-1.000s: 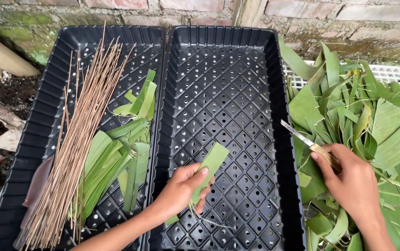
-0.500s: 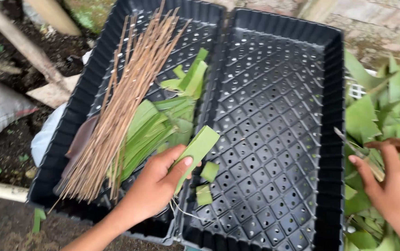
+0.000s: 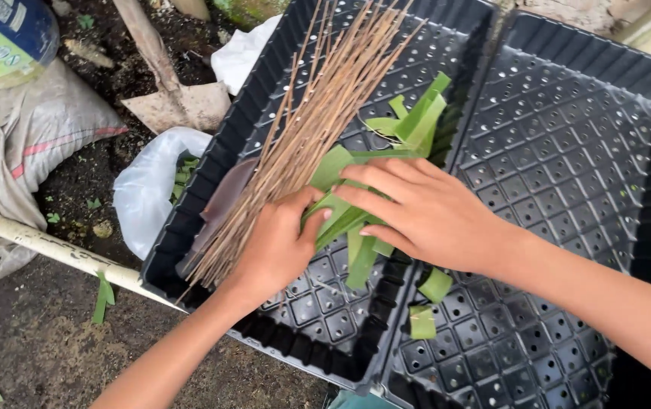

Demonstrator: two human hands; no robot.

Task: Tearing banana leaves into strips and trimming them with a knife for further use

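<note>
Left hand (image 3: 276,246): its grip pinches the near ends of the green leaf strips (image 3: 348,220), thumb on top, beside the bundle of brown sticks (image 3: 303,136).
Right hand (image 3: 424,212): fingers spread and flat, pressing on the same strips from the right; a released grip, closed on nothing.
Where the strips lie: in the left black tray (image 3: 212,182), against its right wall, touching the sticks.
Doing it well: I'd judge the strips want squaring up, ends level, the flat hand steadying them while the pinch gathers.
Long axis: near-left to far-right, tips pointing towards the far right.
Strays: two cut leaf pieces (image 3: 428,303) sit in the right black tray (image 3: 568,151).
</note>
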